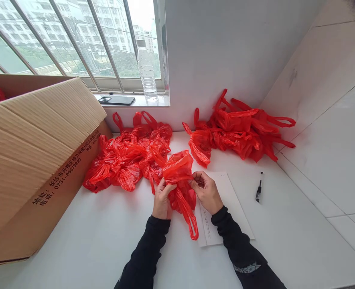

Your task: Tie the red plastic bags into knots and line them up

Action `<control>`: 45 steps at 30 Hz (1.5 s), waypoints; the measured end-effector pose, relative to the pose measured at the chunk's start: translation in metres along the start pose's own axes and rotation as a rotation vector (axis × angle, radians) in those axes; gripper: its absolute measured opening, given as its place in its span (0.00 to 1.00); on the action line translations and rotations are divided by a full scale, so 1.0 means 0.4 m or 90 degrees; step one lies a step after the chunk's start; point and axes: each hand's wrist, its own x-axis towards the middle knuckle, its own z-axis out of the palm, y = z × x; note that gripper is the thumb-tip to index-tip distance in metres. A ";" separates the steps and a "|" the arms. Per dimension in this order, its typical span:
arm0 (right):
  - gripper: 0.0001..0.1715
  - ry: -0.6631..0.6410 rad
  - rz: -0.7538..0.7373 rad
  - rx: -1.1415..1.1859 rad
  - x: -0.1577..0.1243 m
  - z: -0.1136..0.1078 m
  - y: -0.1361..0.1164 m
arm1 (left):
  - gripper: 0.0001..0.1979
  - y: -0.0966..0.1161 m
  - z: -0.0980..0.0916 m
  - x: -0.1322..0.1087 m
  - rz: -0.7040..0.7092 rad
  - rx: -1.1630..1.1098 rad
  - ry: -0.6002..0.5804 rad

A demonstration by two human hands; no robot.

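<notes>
Between my hands I hold a crumpled red plastic bag, its long loop handle hanging down toward me. My left hand pinches its left side, thumb on top. On the right side, my right hand grips the bag's edge between thumb and fingers. Under the bag and my right hand lies an open notebook with a column of small handwriting, partly covered. Just beyond my left hand is a pile of knotted red plastic bags. More red plastic bags are heaped at the back right against the wall.
A large open cardboard box with printed writing stands on the left, something red inside. A black pen lies right of the notebook. On the windowsill are a phone and a clear water bottle. Walls border the table behind and right.
</notes>
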 end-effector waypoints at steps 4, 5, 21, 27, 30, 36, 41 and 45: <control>0.15 -0.029 0.008 0.070 -0.002 0.004 -0.003 | 0.09 0.007 0.004 -0.005 -0.028 0.009 0.004; 0.15 -0.038 0.015 0.089 -0.002 0.004 -0.004 | 0.09 0.008 0.004 -0.006 -0.039 0.008 0.001; 0.07 -0.093 -0.003 0.097 -0.008 0.007 -0.026 | 0.17 -0.003 -0.001 -0.011 -0.035 0.052 -0.037; 0.17 -0.042 -0.027 0.131 -0.010 0.008 -0.035 | 0.15 -0.003 -0.005 -0.012 -0.011 0.168 -0.096; 0.15 -0.035 -0.033 0.160 -0.009 0.004 -0.037 | 0.13 -0.003 0.001 -0.018 0.009 0.230 -0.134; 0.09 -0.006 -0.055 0.182 -0.004 -0.005 -0.028 | 0.10 -0.001 0.016 -0.026 0.023 0.271 -0.166; 0.11 -0.024 -0.039 0.216 -0.002 -0.002 -0.031 | 0.11 -0.008 0.007 -0.018 0.030 0.269 -0.163; 0.14 -0.044 -0.036 0.191 0.000 -0.002 -0.034 | 0.10 -0.009 0.003 -0.016 0.020 0.285 -0.165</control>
